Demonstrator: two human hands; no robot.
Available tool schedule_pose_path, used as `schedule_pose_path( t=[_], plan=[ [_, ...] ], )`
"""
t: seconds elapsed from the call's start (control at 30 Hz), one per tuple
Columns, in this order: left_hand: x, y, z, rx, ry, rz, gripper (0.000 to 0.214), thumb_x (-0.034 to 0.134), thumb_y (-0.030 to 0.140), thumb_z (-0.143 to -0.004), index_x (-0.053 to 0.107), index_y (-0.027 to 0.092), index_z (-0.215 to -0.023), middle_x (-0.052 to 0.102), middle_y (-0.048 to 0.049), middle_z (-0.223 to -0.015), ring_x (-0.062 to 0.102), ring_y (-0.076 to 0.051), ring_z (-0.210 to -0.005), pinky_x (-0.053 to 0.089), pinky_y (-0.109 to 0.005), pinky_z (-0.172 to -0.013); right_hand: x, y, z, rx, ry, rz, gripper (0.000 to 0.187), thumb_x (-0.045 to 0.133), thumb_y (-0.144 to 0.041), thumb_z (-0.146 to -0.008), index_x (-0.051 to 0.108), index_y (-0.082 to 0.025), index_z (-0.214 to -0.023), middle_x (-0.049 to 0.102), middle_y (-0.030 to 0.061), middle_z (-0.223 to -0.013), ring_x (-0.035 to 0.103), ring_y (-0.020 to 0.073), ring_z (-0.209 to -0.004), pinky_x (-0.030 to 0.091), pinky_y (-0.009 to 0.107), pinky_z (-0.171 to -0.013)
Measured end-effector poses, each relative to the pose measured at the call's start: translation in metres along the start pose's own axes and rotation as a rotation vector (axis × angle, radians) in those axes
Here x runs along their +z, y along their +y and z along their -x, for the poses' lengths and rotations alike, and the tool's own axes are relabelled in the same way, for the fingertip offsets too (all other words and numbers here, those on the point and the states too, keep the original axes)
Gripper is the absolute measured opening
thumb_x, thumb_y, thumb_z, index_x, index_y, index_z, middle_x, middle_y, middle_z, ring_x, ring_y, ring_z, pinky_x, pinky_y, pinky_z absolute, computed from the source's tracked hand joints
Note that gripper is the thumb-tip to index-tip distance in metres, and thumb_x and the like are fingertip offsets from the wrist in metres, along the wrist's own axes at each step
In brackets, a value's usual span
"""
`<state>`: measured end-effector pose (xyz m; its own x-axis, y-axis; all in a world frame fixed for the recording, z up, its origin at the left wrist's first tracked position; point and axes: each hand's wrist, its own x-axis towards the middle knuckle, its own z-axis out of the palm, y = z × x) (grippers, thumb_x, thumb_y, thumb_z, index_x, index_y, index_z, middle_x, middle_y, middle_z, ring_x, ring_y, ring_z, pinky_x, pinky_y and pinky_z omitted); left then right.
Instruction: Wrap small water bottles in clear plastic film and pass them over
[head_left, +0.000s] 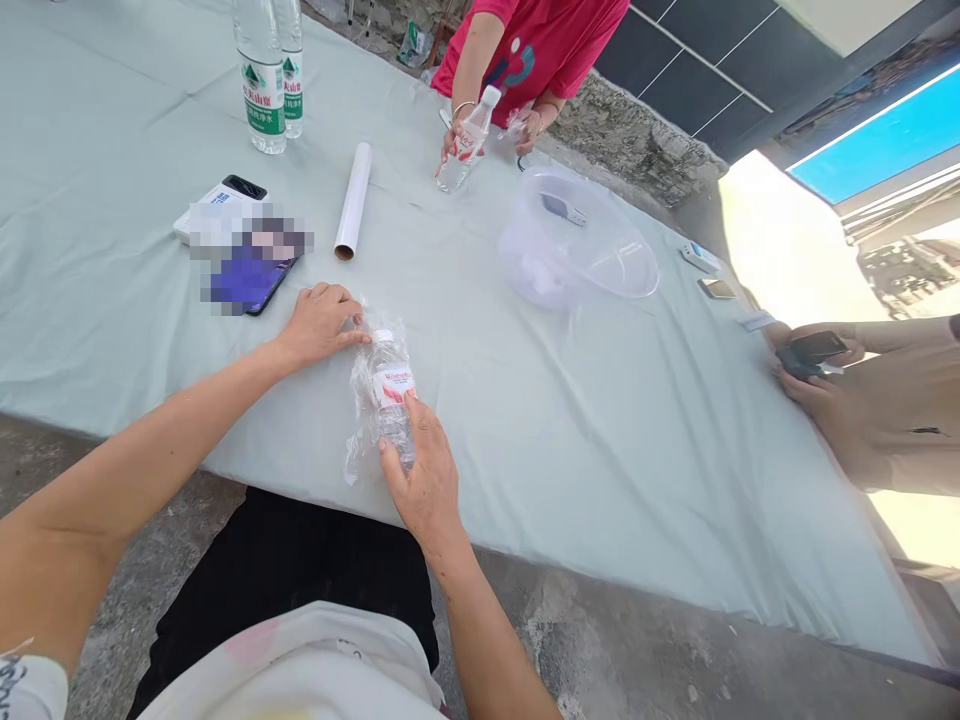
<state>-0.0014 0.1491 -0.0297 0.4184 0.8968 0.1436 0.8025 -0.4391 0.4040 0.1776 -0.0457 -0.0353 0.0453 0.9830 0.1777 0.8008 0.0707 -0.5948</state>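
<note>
A small clear water bottle [388,392] with a red-and-white label lies on its side on the pale green tablecloth [600,430], on and partly wrapped in clear plastic film [358,440]. My right hand [424,472] grips the bottle's lower end, fingers curled round it. My left hand [321,325] rests to the left of the cap, fingertips pinching the film there.
A roll of film [353,200] lies behind, beside a phone [255,275] and a white box. Two tall bottles [268,75] stand far left. A clear plastic basin [577,245] sits centre right. A person in red [525,45] holds another bottle [466,140]; another person's hands [814,365] hold a phone at right.
</note>
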Motion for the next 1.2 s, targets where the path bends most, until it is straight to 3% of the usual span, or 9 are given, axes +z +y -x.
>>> schedule_pose_path(
  t=[0.17,0.27,0.4,0.57,0.7,0.83,0.93,1.03,1.2],
  plan=[
    [0.004,0.003,0.001,0.061,0.069,-0.179,0.047,0.071,0.046,-0.084,0.066,0.019,-0.122,0.062,-0.0188,-0.125,0.053,-0.037,-0.117,0.036,-0.050,-0.096,0.000,0.009,-0.007,-0.045,0.194,-0.025,0.056,0.061,-0.022,-0.086,0.047,-0.026,-0.140,0.062,0.0071,-0.135,0.060,0.0227,-0.122,0.051,0.041,-0.101],
    [0.003,-0.002,0.005,0.072,0.079,-0.239,0.063,0.069,0.055,-0.083,0.060,0.019,-0.133,0.061,-0.0206,-0.126,0.052,-0.039,-0.117,0.035,-0.050,-0.095,0.002,0.018,-0.010,-0.161,0.363,0.148,0.049,0.060,-0.014,-0.084,0.054,-0.024,-0.131,0.063,0.0093,-0.132,0.059,0.0262,-0.121,0.050,0.045,-0.099],
    [0.000,-0.005,0.009,-0.068,0.103,-0.247,0.069,0.066,0.061,-0.083,0.057,0.017,-0.136,0.062,-0.0205,-0.120,0.053,-0.040,-0.113,0.037,-0.047,-0.090,0.012,0.025,-0.004,-0.276,0.454,0.409,0.047,0.055,-0.002,-0.082,0.061,-0.028,-0.121,0.065,0.0075,-0.129,0.058,0.0283,-0.115,0.046,0.045,-0.090],
    [-0.011,-0.008,-0.001,-0.160,0.049,-0.167,0.055,0.064,0.055,-0.085,0.065,0.017,-0.124,0.065,-0.0163,-0.111,0.056,-0.037,-0.113,0.042,-0.040,-0.087,0.014,0.025,0.006,-0.380,0.376,0.320,0.040,0.062,-0.013,-0.087,0.062,-0.027,-0.124,0.060,0.0101,-0.134,0.053,0.0291,-0.118,0.047,0.048,-0.096],
    [-0.029,-0.008,-0.007,-0.215,-0.038,0.058,0.027,0.059,0.039,-0.088,0.070,0.020,-0.103,0.070,-0.0067,-0.092,0.064,-0.026,-0.094,0.043,-0.032,-0.076,-0.001,0.038,0.000,-0.251,0.300,0.042,0.039,0.057,-0.016,-0.090,0.060,-0.027,-0.128,0.057,0.0093,-0.137,0.054,0.0250,-0.125,0.049,0.046,-0.103],
    [-0.044,0.014,-0.002,-0.296,-0.028,0.347,0.027,0.050,0.041,-0.090,0.068,0.020,-0.091,0.070,-0.0031,-0.079,0.061,-0.018,-0.070,0.040,-0.028,-0.064,-0.018,0.052,-0.008,-0.033,0.156,-0.209,0.045,0.055,-0.025,-0.093,0.053,-0.029,-0.138,0.055,0.0070,-0.144,0.052,0.0232,-0.133,0.048,0.046,-0.107],
    [-0.046,0.037,-0.002,-0.241,-0.102,0.482,0.041,0.049,0.056,-0.089,0.064,0.020,-0.077,0.068,-0.0035,-0.080,0.059,-0.016,-0.069,0.039,-0.028,-0.061,-0.019,0.053,-0.007,-0.041,0.133,-0.217,0.043,0.058,-0.026,-0.092,0.056,-0.029,-0.135,0.054,0.0066,-0.146,0.050,0.0240,-0.135,0.048,0.048,-0.107],
    [-0.040,0.051,-0.009,-0.133,-0.096,0.448,0.030,0.061,0.051,-0.082,0.061,0.021,-0.077,0.068,-0.0027,-0.088,0.060,-0.018,-0.079,0.040,-0.027,-0.065,-0.017,0.050,-0.004,-0.065,0.145,-0.184,0.042,0.059,-0.027,-0.091,0.057,-0.029,-0.133,0.053,0.0072,-0.146,0.049,0.0242,-0.134,0.048,0.048,-0.106],
    [-0.026,0.052,-0.020,-0.457,-0.035,0.584,0.029,0.061,0.049,-0.084,0.050,0.023,-0.091,0.065,-0.0021,-0.085,0.061,-0.016,-0.068,0.042,-0.026,-0.054,-0.029,0.044,-0.012,-0.078,0.139,-0.144,0.033,0.058,-0.033,-0.093,0.062,-0.027,-0.125,0.056,0.0101,-0.140,0.052,0.0257,-0.131,0.048,0.049,-0.105]
  ],
)
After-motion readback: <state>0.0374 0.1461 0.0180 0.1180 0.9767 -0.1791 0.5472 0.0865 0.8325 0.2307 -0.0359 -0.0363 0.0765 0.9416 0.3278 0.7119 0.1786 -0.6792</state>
